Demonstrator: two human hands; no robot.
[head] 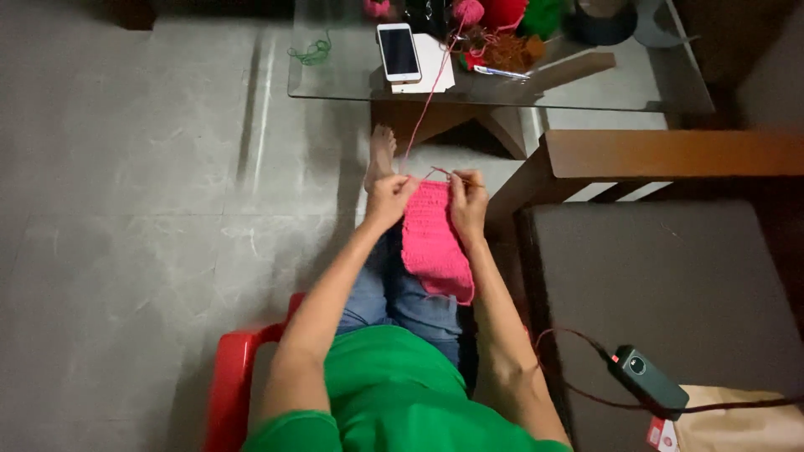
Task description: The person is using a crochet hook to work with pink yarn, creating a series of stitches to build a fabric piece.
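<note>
Left hand point(387, 199): clenched on the top left corner of the pink crochet piece point(434, 243), pinching fabric and, it looks like, the working yarn.
Right hand point(469, 197): closed round a thin hook point(442, 173) at the top right edge; the tip pokes out toward the left hand, too small to tell if a loop sits on it.
Pink piece: hangs from both your hands down over your jeans, above your lap, not touching the floor.
Yarn strand point(427, 105): runs taut-ish from your hands up to the glass table point(603, 92), passing just beside the phone point(399, 52) and the white paper under it.
Risk 1: pull hard for slack and the strand could drag across the phone or paper & nudge them toward the table edge (phone sits near that edge already).
Risk 2: the pink yarn ball point(469, 12) lies among other balls, red & green; a tug may roll it off or tangle it w/ the brownish clump point(507, 50) nearby.
Risk 3: your bare foot point(381, 155) is right under the strand; shift it and you may snag the yarn, popping a loop off the hook.
Risk 4: light is dim, so a dropped or split stitch is easy to miss.
Risk 5: the dark cable point(586, 393) from the small green device point(649, 381) on the seat beside you runs close to your right elbow; a wide swing could catch it.
</note>
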